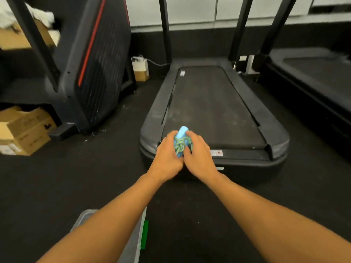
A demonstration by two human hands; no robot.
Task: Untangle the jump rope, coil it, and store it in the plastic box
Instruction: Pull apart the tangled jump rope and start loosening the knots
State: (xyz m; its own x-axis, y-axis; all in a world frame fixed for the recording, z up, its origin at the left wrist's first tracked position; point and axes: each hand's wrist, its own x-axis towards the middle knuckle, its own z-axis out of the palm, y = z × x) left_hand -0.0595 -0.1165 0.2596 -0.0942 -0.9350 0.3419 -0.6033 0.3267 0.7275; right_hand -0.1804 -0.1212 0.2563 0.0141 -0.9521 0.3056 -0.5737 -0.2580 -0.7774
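The jump rope (180, 144) is a tight bundle of blue-green braided cord wound around light blue handles, one handle end poking up. My left hand (166, 156) cups it from the left and my right hand (199, 154) grips it from the right, both held out above the near end of a treadmill. The clear plastic box (136, 236) with a green latch lies on the floor at the bottom, mostly hidden under my left forearm.
A black treadmill (212, 111) stretches ahead, a second one (313, 78) at right. A folded-up treadmill deck (98, 59) leans at left. Cardboard boxes (22, 130) sit on the dark floor at far left, a small box and paper bag (141, 70) near the wall.
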